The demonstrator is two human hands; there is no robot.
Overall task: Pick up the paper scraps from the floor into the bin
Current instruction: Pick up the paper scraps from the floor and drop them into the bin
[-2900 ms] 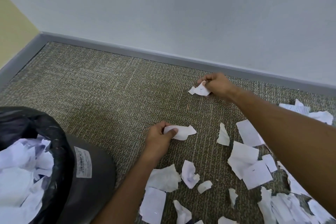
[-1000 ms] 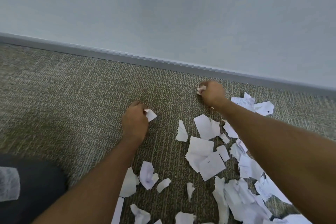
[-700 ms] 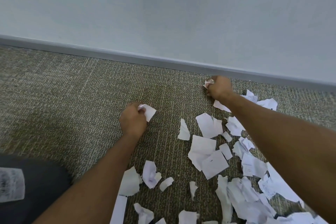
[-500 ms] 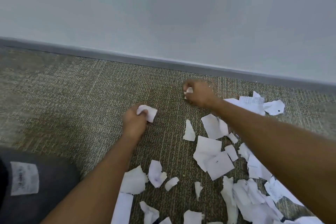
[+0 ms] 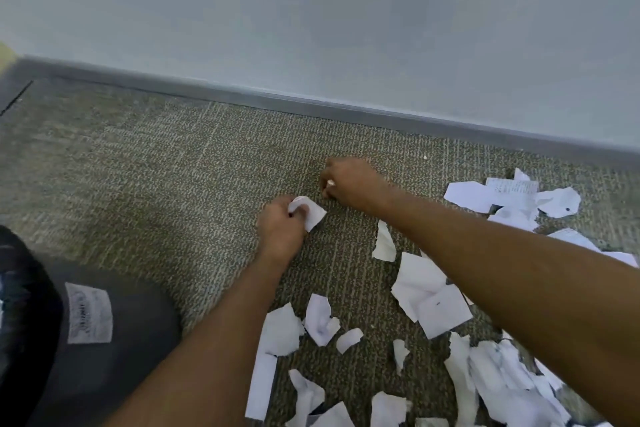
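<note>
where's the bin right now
In the head view the bin sits at the bottom-left corner on the carpet, partly cut off by the frame, left of the left hand and its forearm, away from the paper scraps on the right.

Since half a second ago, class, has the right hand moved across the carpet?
Yes. The right hand has drawn away from the scrap cluster by the baseboard, toward the left hand.

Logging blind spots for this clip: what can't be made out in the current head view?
- Bin: cut off by the left and bottom edges; its contents don't show.
- Bin's label: print blurred, unreadable.
- Right hand: a white speck shows in its grip; curled fingers hide how much paper it holds.
- Left hand: grips a scrap, partly hidden by the fingers.
- Scraps under the right forearm: hidden.
</note>
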